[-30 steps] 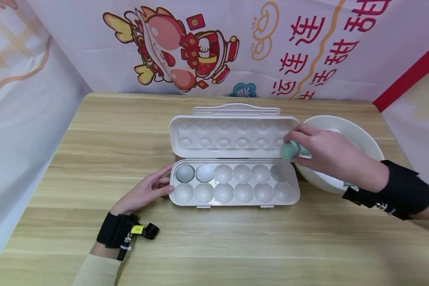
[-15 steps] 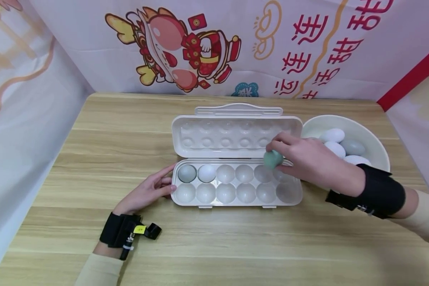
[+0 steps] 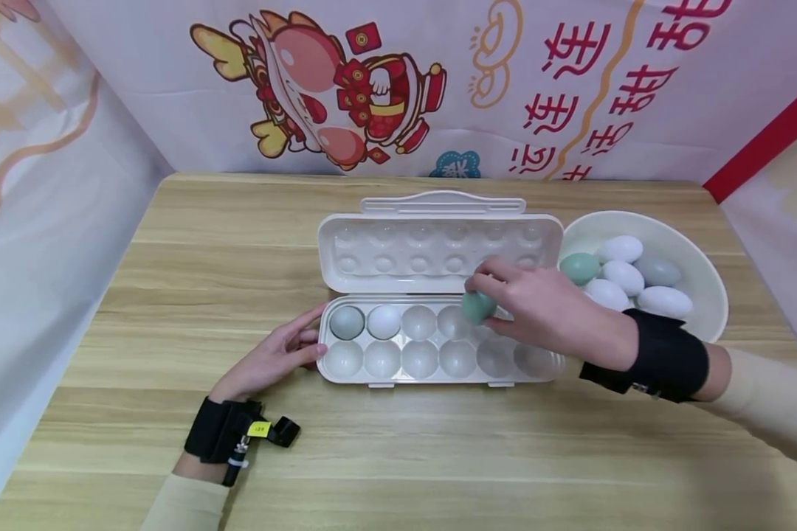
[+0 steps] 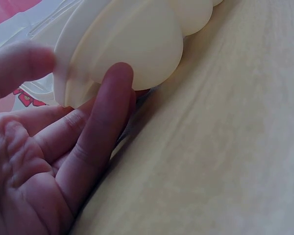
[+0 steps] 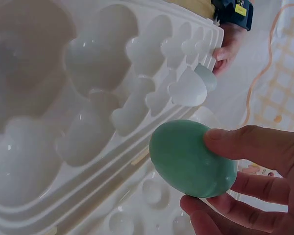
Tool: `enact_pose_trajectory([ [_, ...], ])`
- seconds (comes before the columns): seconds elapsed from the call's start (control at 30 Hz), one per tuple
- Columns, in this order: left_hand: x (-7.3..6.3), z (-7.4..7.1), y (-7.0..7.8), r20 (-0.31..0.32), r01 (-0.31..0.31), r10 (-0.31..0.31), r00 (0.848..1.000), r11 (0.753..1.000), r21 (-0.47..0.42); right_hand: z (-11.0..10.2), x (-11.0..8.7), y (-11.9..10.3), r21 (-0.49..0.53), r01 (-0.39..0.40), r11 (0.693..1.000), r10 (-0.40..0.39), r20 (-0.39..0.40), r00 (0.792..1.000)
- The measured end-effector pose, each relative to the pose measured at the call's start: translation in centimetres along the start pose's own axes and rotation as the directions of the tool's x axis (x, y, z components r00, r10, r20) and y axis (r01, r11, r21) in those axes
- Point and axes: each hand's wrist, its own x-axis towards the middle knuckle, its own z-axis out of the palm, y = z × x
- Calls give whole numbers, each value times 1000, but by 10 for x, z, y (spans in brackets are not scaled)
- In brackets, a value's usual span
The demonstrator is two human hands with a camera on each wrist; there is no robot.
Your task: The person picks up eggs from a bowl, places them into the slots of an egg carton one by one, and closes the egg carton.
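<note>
A white plastic egg box [image 3: 438, 372] lies open on the table, its lid [image 3: 412, 280] folded to the far side. In its far row, the two leftmost cups hold a grey-green egg [image 3: 347, 322] and a white egg [image 3: 384, 322]. My left hand [image 3: 272, 358] grips the box's left end; in the left wrist view the thumb is at the rim and a finger [image 4: 100, 117] lies against a cup's outside. My right hand [image 3: 538, 306] pinches a green egg [image 5: 188, 159] between thumb and fingers, above the far row right of the white egg. The hand covers some right-hand cups.
A cream bowl [image 3: 711, 295] stands right of the box, holding several white eggs [image 3: 623, 279], a green egg [image 3: 579, 268] and a grey egg [image 3: 659, 271]. A printed cloth [image 3: 398, 147] hangs behind the wooden table [image 3: 438, 457].
My right hand has carried the green egg leftward from beside the bowl to over the box's far row, uncovering the eggs in the bowl. My left hand stays at the box's end.
</note>
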Motion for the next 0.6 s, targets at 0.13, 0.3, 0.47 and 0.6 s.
enact_pose_trajectory([
  [0.13,0,0,1,-4,2,-2,1000,1000,6,7,6,-4,0,40,999,-40,-8,999],
  [0.3,1,0,2,-2,-12,12,1000,1000,17,12,15,-10,-18,77,997,-77,25,997],
  [0.47,-1,0,2,6,-20,20,1000,1000,22,16,24,-18,-59,101,993,-97,62,993],
  [0.6,-2,1,2,15,-28,27,1000,999,21,17,29,-22,-64,111,992,-105,92,990],
])
